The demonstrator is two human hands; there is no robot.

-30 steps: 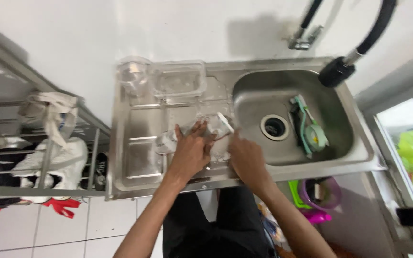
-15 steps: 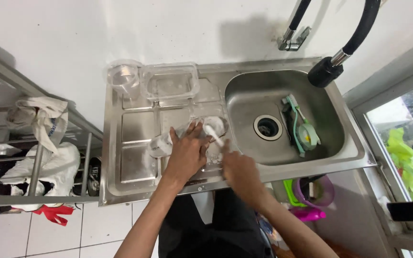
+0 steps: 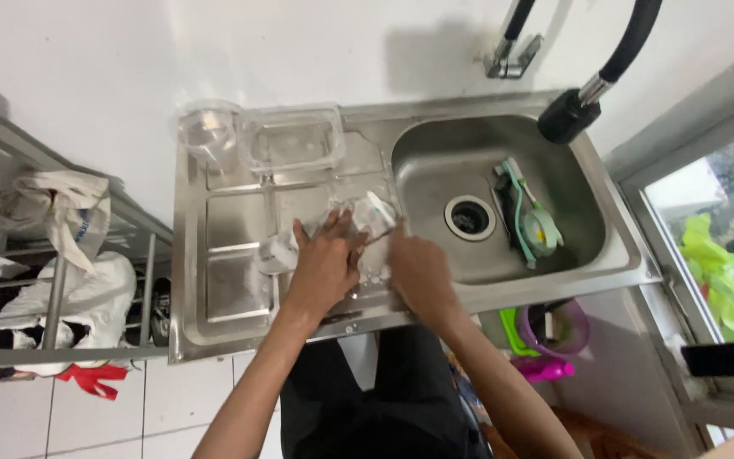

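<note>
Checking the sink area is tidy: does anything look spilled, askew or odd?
Nothing is spilled or broken. Both hands, left and right, hold a clear container on the drainboard. The one oddity: a green brush lies in the sink bowl.

Both bare forearms reach up from the bottom of the view and draw together over the front edge of the surface. The left hand point(image 3: 326, 265) lies palm down, fingers spread and pointing away from the body. The right hand point(image 3: 419, 270) sits just beside it, back turned up, fingers curled forward and tucked under, its thumb side toward the left hand.
</note>
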